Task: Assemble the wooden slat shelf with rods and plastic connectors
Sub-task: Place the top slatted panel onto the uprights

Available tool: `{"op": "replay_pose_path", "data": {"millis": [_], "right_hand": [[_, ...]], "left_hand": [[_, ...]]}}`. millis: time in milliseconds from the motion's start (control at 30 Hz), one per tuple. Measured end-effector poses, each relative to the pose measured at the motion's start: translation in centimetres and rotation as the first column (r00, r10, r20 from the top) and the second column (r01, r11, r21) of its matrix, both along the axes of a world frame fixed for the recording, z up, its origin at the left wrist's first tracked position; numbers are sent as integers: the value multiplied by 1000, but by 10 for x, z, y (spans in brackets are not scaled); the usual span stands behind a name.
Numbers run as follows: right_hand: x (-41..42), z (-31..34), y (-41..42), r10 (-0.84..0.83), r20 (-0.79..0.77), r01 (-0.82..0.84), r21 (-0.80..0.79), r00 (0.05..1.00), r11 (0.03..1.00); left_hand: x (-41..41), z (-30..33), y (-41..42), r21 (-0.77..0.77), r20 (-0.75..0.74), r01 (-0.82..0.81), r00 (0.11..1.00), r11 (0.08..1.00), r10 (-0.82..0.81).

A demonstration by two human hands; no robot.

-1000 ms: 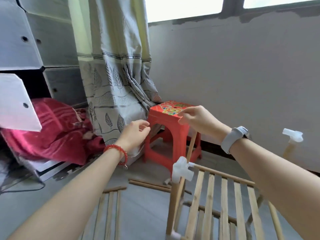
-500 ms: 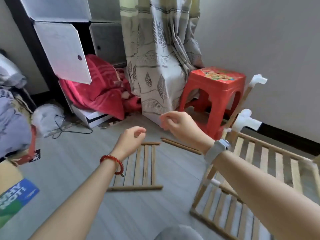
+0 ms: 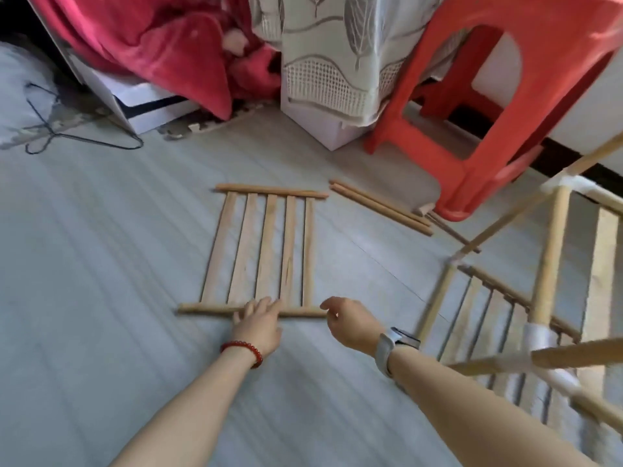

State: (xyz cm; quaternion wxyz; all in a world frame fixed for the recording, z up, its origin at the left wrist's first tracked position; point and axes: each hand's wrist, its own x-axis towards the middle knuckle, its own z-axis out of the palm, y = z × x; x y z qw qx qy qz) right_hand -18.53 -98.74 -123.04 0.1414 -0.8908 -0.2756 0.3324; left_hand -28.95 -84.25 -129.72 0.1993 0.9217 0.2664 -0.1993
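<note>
While flat on the floor (image 3: 101, 264), slat panel (image 3: 259, 251) lengthwise away; both hands (image 3: 259, 318) unclenched, empty.

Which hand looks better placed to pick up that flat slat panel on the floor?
The left hand: its fingers already lie over the near rod of the slat panel. The right hand hovers just past that rod's right end, loosely curled, seemingly not touching.

Pale wood slat panel (image 3: 261, 251), red plastic stool (image 3: 526, 106), leaf-patterned grey-white curtain (image 3: 340, 52), crimson blanket (image 3: 175, 45), red-beaded bracelet (image 3: 243, 349).
</note>
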Motion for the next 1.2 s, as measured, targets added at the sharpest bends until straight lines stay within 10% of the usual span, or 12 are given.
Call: {"op": "replay_pose_path", "data": {"millis": [200, 533, 933, 1200], "right_hand": [[2, -49, -2, 4, -34, -5, -44, 999, 999], [-4, 41, -5, 111, 300, -114, -8, 948, 993], [-46, 237, -30, 211, 784, -411, 61, 584, 910], [-71, 395, -73, 110, 954, -432, 23, 280, 902]], "left_hand": [[10, -55, 5, 368, 147, 93, 977, 925, -156], [26, 52, -1, 319, 519, 33, 830, 947, -204], [-31, 281, -36, -180, 640, -182, 725, 967, 255], [-56, 442, -70, 136, 806, -88, 590, 987, -58]]}}
